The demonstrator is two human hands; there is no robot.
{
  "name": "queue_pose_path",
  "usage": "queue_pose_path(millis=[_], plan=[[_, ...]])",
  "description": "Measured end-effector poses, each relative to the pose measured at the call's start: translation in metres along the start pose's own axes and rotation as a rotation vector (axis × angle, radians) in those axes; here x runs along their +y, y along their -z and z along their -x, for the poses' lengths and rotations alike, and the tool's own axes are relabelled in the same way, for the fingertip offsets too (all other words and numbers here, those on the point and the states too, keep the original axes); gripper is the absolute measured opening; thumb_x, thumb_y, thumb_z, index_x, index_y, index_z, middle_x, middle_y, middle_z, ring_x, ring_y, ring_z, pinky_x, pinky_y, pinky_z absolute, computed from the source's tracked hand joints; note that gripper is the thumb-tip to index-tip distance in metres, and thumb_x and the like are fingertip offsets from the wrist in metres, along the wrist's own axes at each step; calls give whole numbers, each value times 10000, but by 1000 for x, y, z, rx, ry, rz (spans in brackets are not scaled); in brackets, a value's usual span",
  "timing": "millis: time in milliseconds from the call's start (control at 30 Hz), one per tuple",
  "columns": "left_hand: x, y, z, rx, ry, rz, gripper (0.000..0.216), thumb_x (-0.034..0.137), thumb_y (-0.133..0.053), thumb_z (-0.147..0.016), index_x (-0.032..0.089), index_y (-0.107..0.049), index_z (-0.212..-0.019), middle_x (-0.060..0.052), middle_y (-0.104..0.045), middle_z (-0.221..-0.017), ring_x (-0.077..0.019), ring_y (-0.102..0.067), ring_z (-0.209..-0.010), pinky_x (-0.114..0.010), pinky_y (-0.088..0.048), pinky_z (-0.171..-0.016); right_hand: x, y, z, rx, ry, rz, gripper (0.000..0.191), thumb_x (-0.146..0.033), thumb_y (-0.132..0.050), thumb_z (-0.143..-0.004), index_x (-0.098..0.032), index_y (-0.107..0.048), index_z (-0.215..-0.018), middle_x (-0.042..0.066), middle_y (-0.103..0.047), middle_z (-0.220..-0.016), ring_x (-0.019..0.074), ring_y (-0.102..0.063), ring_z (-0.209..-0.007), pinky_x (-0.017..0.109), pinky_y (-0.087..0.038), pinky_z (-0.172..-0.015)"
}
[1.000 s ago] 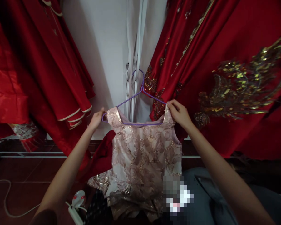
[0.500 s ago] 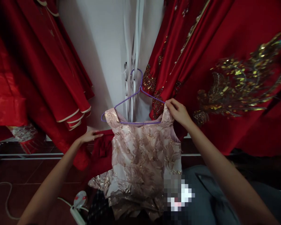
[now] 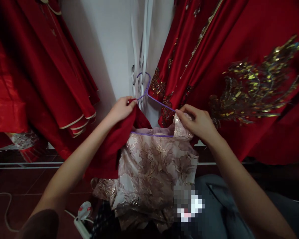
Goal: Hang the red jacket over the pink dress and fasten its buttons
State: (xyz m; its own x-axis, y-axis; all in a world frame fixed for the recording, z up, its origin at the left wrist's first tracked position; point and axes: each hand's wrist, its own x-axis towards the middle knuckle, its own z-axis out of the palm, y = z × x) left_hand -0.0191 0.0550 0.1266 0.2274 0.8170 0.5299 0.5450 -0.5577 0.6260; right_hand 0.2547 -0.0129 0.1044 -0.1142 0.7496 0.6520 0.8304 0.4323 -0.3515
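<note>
A sleeveless pink and gold brocade dress (image 3: 154, 166) hangs in front of me on a purple wire hanger (image 3: 161, 103). My right hand (image 3: 195, 119) pinches the dress's right shoulder strap where it lies over the hanger arm. My left hand (image 3: 123, 108) grips the edge of a dark red garment (image 3: 114, 137) close to the hanger's left arm. That red cloth drapes down over the dress's left shoulder and hides the strap there. What kind of garment it is, I cannot tell.
Red garments (image 3: 72, 73) hang at the left, and a red gown (image 3: 239, 36) with gold sequins hangs at the right. Behind stands a white cabinet (image 3: 102, 39) with curved handles. A power strip (image 3: 81, 227) and a white cable (image 3: 8, 212) lie on the tiled floor.
My left hand has risen and moved right to the hanger, bringing the red garment up over the dress's left shoulder. My right hand stays on the right strap.
</note>
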Motion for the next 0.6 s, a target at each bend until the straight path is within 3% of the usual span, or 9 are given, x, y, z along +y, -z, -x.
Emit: queue_pose_path(millis=[100,233,300,367,433,500,533,600], plan=[[16,-2,14,-72,-121,-50,245,318,-494,-831,144,-545,-667,37,-437,-537,-92,-386,-527,-228,-316,-552,-5,3,0,-22,13,5,356,-548,-457,-841,-233,-510,-686,3,-484,-554,129,-405,-509,289,-338,-528],[5,20,20,-167,-214,-80,292,377,-479,-840,149,-594,-699,14,-507,-665,-122,-482,-679,-244,-379,-676,21,-10,-25,-162,-77,-146,426,-524,-454,-824,-205,-421,-544,-11,-417,-502,108,-386,-482,265,-302,-469],[-7,30,17,-234,-246,-143,270,375,-515,-818,156,-611,-692,-7,-548,-757,-148,-518,-794,-264,-397,-766,36,-19,-49,-351,-191,-242,465,-543,-452,-811,-201,-427,-496,-12,-409,-459,98,-369,-427,261,-281,-421],[-19,35,13,-371,-243,-183,263,365,-528,-806,161,-598,-654,-21,-562,-775,-165,-533,-840,-283,-405,-813,43,-30,-73,-661,-228,-315,446,-568,-529,-764,-197,-533,-516,5,-490,-471,104,-410,-416,271,-333,-418],[-30,36,9,-463,-216,-197,273,358,-517,-804,170,-572,-614,-21,-555,-730,-181,-542,-861,-304,-408,-841,42,-42,-93,-919,-155,-370,431,-591,-578,-722,-187,-622,-580,32,-572,-523,117,-469,-440,279,-385,-437],[-38,34,6,-450,-208,-212,259,347,-518,-791,178,-564,-600,-19,-550,-713,-201,-535,-920,-331,-390,-890,35,-58,-103,-1084,-38,-368,412,-592,-632,-671,-183,-660,-627,44,-622,-575,130,-531,-495,274,-424,-463],[-42,32,5,-435,-210,-210,251,340,-518,-783,181,-564,-594,-17,-550,-710,-205,-531,-929,-338,-384,-900,31,-67,-104,-1105,2,-346,397,-581,-665,-638,-184,-665,-634,42,-634,-591,134,-558,-528,267,-441,-479],[-48,28,2,-458,-220,-193,256,329,-507,-776,183,-553,-571,-12,-538,-678,-193,-530,-873,-330,-391,-873,23,-84,-100,-938,18,-294,382,-556,-732,-553,-186,-657,-613,26,-637,-585,137,-591,-568,252,-461,-502]])
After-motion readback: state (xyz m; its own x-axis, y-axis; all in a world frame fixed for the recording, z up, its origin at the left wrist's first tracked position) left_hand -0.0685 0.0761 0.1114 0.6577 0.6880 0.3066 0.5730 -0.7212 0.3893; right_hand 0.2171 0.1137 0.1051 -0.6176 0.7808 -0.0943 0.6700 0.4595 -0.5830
